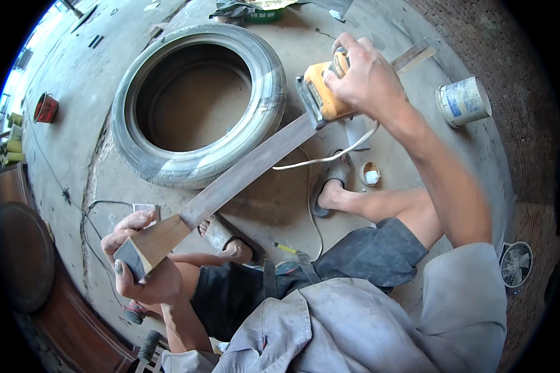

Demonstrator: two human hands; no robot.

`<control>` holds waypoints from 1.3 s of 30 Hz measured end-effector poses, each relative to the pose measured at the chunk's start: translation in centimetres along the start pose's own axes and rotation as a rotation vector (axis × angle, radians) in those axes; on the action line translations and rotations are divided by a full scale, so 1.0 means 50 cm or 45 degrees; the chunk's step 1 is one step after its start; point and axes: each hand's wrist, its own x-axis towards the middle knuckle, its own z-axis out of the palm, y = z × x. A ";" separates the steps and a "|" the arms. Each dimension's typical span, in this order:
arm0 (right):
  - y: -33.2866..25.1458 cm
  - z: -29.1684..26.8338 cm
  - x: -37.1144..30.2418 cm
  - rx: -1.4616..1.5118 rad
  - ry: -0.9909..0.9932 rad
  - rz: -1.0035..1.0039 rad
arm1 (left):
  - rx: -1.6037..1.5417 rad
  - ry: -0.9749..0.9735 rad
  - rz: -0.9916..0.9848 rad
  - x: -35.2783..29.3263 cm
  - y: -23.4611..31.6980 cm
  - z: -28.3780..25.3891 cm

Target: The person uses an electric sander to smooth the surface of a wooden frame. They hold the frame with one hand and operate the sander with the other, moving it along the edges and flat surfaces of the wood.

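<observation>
My left hand is closed around the thick block end of a long wooden furniture leg, at the lower left. From there the leg slants up to the far right, crossing the near right side of a tyre that lies flat on the floor. On the leg's upper part sits an orange electric sander with a dark base. My right hand grips its top, arm stretched out. The white cord loops below the tool toward my legs. The sander's underside is hidden.
A white-and-blue bucket stands at the right, with a small round container near my foot. A fan is at the right edge. Farther left are a red bucket and dark wooden panels. Thin cables cross the concrete floor.
</observation>
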 end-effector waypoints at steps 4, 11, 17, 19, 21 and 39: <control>-0.091 0.004 -0.055 0.131 -0.017 -0.099 | 0.022 0.012 0.055 0.000 0.003 -0.008; -0.134 0.004 -0.052 0.129 -0.015 -0.137 | 0.104 0.206 0.086 -0.002 -0.006 0.020; -0.102 0.013 -0.035 0.084 0.067 -0.035 | -0.013 0.203 0.078 0.003 -0.006 0.011; -0.142 0.016 -0.057 0.091 0.089 -0.114 | 0.006 0.175 0.087 0.001 -0.008 0.009; -0.195 0.016 -0.077 0.122 0.067 -0.137 | 0.021 0.188 0.063 0.002 -0.005 0.006; -0.256 0.021 -0.104 0.133 0.064 -0.285 | 0.047 0.153 0.037 0.003 -0.002 0.004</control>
